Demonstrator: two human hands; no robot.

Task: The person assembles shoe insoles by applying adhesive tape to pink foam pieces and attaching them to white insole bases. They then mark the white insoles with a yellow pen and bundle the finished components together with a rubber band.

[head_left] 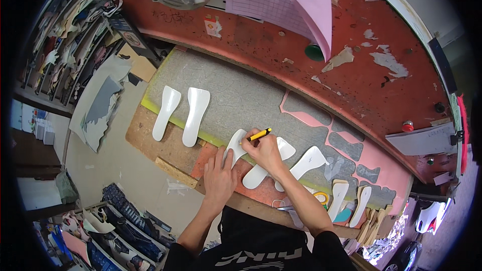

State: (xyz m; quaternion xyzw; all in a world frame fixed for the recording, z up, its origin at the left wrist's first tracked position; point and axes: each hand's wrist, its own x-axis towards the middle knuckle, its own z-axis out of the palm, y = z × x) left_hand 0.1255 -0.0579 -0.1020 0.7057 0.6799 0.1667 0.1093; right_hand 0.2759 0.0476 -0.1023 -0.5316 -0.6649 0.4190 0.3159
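Observation:
A white, glossy, insole-shaped piece (236,142) lies at the middle of the bench's near edge. My left hand (220,176) rests on its lower part, fingers stretched out and pressing it down. In my right hand (264,151) is a yellow and black pen (260,134), pinched between the fingers, its point end over the same piece. Partly under my right wrist lies another white piece (257,176). Next to my right forearm is a third one (310,159) with a small dark mark. Two more, a narrow piece (166,112) and a wider piece (196,115), lie apart at the left.
Grey sheet material (221,80) covers the bench, with a cut-out pink sheet (371,155) at right. A yellow tape ring (321,198) and stacked white-topped pieces (360,207) lie near the right front edge. A red board (251,27) rises behind. Material racks (55,45) stand left.

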